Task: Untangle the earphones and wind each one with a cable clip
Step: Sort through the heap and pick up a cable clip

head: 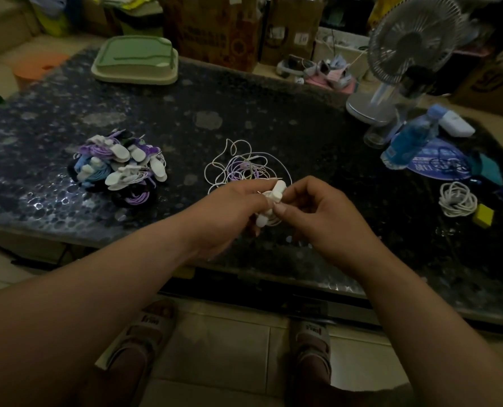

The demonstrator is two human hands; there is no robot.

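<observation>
Both my hands meet above the near middle of the dark table. My left hand (pixel 232 212) grips a coiled white earphone with a white cable clip (pixel 276 193) on it. My right hand (pixel 317 210) pinches the same clip from the right with thumb and forefinger. Just behind my hands lies a loose tangle of white and purple earphone cables (pixel 244 165). To the left sits a pile of wound earphones with white clips (pixel 118 167), in purple, blue and black.
A green lidded box (pixel 135 60) stands at the back left. A desk fan (pixel 408 54), a blue water bottle (pixel 408 139) and a coiled white cable (pixel 457 199) crowd the right side. The table's near edge (pixel 244 274) runs above my sandalled feet.
</observation>
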